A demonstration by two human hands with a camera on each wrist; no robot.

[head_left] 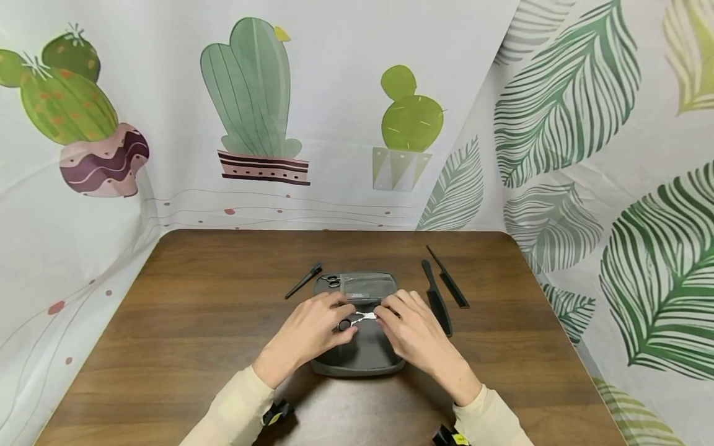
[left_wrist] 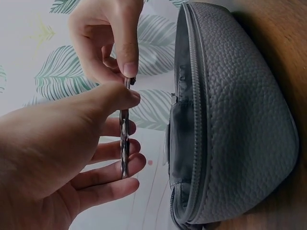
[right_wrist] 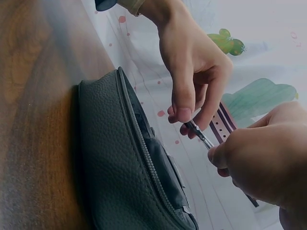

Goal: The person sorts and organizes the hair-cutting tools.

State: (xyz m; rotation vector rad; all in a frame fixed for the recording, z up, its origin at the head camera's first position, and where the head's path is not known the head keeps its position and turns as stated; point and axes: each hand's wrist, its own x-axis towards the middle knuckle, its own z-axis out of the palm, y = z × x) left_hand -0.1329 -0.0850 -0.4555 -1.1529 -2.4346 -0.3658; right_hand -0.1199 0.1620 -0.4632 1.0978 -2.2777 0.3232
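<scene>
Above an open, grey, pebbled zip case (head_left: 357,373), the left hand (head_left: 313,326) and right hand (head_left: 417,327) pinch opposite ends of slim, silver metal scissors (head_left: 365,316), likely light, stiff, slippery; the dark ring handle (head_left: 344,324) seems the safest hold.

My table (head_left: 223,297) is brown and looks like wood, with darker and lighter stripes running from left to right. Its two far corners are round, and the near part is a bit shiny. Right in the middle I have a grey case (head_left: 357,371), sitting open on the wood. Just left of its far end lies a black clip (head_left: 304,280), on a slant, its far end tipped right. On the right lie a wide black comb (head_left: 437,298) and a skinny black comb (head_left: 449,282). The wide one is closer to the case. Both handles point far and a little left.
</scene>
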